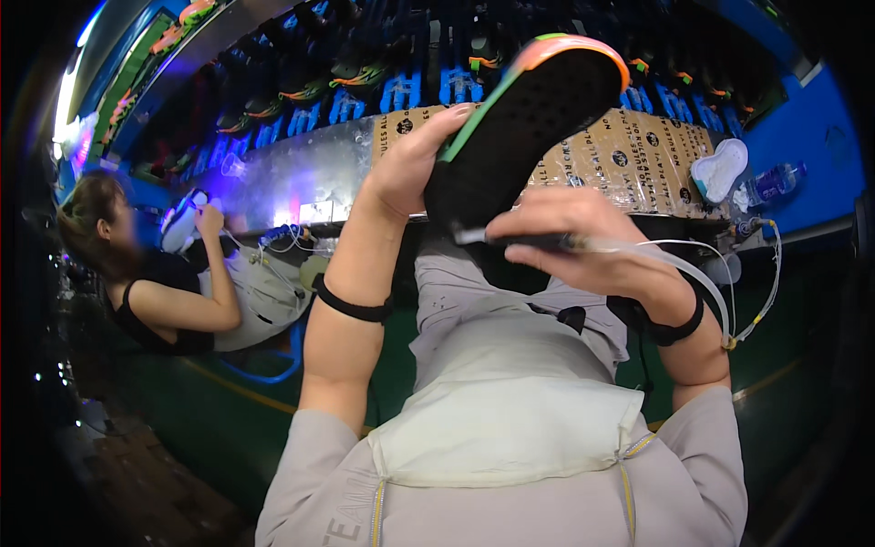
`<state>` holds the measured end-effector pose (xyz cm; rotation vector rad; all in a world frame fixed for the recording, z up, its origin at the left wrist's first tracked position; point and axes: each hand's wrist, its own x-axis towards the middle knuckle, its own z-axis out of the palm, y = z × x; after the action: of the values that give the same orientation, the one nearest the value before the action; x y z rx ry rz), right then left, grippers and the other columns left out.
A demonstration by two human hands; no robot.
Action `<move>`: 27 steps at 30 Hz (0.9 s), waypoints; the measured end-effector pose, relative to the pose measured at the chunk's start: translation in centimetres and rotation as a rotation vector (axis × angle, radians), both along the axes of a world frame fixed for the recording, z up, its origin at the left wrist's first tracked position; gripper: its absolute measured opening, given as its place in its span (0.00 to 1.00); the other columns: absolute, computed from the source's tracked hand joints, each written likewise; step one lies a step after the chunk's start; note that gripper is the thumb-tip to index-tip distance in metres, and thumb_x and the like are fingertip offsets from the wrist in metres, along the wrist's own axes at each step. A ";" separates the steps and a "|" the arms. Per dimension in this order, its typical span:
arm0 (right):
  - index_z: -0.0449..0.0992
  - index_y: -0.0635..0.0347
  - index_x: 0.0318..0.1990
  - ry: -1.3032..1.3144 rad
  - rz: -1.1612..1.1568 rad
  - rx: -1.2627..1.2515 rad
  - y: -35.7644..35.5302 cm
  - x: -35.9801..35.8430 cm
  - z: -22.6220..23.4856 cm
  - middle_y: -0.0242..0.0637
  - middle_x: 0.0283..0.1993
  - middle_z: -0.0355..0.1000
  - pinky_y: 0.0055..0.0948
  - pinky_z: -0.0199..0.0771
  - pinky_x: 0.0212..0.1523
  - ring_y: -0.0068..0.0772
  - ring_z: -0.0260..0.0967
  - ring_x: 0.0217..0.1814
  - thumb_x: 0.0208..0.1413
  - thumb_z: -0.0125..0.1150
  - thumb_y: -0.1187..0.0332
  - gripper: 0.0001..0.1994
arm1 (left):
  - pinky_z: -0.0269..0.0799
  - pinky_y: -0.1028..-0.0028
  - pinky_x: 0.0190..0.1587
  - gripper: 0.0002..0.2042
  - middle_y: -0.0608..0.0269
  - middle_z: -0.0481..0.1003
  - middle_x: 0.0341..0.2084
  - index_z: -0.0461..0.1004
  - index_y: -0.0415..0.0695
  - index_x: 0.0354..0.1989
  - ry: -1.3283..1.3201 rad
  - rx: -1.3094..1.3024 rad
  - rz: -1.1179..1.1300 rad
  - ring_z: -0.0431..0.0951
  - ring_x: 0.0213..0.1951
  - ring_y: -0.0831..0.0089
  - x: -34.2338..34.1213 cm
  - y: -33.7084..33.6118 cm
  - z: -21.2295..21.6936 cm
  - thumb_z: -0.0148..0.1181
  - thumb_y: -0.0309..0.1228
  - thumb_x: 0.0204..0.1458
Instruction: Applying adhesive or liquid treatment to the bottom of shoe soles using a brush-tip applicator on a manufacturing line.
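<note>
One co-worker (pixel 150 273), white shoe (pixel 182 221) in hand; one left hand (pixel 410 169), clamped on the left edge of one black shoe piece (pixel 547 118), held aloft; one black-handled tool (pixel 538 242), tip by the piece's lower end, gripped in one right hand (pixel 588 228); one bottle (pixel 773 185).

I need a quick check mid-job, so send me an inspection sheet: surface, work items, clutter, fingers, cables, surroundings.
Surface: bare metal at left; printed cardboard covers the right part.
Work items: black shoe part with orange and green edging, held up; black-handled tool, its pale tip at the near end, contact unclear.
Clutter: white sole-shaped piece and plastic bottle at the right end.
Fingers: left fingers hold the shoe part's side; right fingers grip the tool.
Cables: pale tube runs from the tool past the right forearm.
Surroundings: co-worker at left; shoes on blue stands behind the bench.
</note>
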<state>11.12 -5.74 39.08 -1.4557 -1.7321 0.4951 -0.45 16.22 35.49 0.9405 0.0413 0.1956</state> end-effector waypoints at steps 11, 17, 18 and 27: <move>0.84 0.55 0.47 -0.191 0.257 -0.093 0.5 1.6 0.8 0.38 0.35 0.75 0.42 0.76 0.40 0.46 0.75 0.40 0.51 0.74 0.71 0.14 | 0.82 0.75 0.45 0.18 0.59 0.84 0.46 0.79 0.39 0.55 0.466 0.221 -0.078 0.85 0.43 0.75 1.3 0.1 1.1 0.52 0.40 0.71; 0.85 0.56 0.49 -0.252 0.208 0.040 0.6 2.3 -0.4 0.38 0.31 0.75 0.40 0.74 0.39 0.44 0.72 0.36 0.51 0.77 0.68 0.17 | 0.83 0.75 0.41 0.19 0.57 0.84 0.44 0.79 0.39 0.56 0.433 0.108 -0.067 0.85 0.40 0.75 1.1 0.7 1.0 0.52 0.41 0.71; 0.85 0.56 0.49 -0.251 0.205 0.044 0.5 2.4 -0.4 0.38 0.31 0.75 0.40 0.74 0.39 0.44 0.72 0.36 0.51 0.77 0.68 0.17 | 0.84 0.74 0.42 0.21 0.58 0.84 0.44 0.78 0.38 0.58 0.453 0.109 -0.049 0.85 0.40 0.75 1.0 1.0 0.5 0.51 0.42 0.71; 0.86 0.64 0.49 0.426 -0.243 0.025 -2.1 4.8 -2.6 0.39 0.40 0.83 0.27 0.75 0.43 0.26 0.77 0.40 0.59 0.69 0.72 0.12 | 0.78 0.48 0.61 0.31 0.37 0.77 0.58 0.67 0.33 0.68 0.148 -0.359 -0.012 0.81 0.55 0.45 -1.9 -0.8 -5.3 0.30 0.47 0.72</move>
<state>15.89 -7.80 36.49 -1.3986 -1.2071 0.5989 -2.32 15.42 30.21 0.5949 0.2009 0.1024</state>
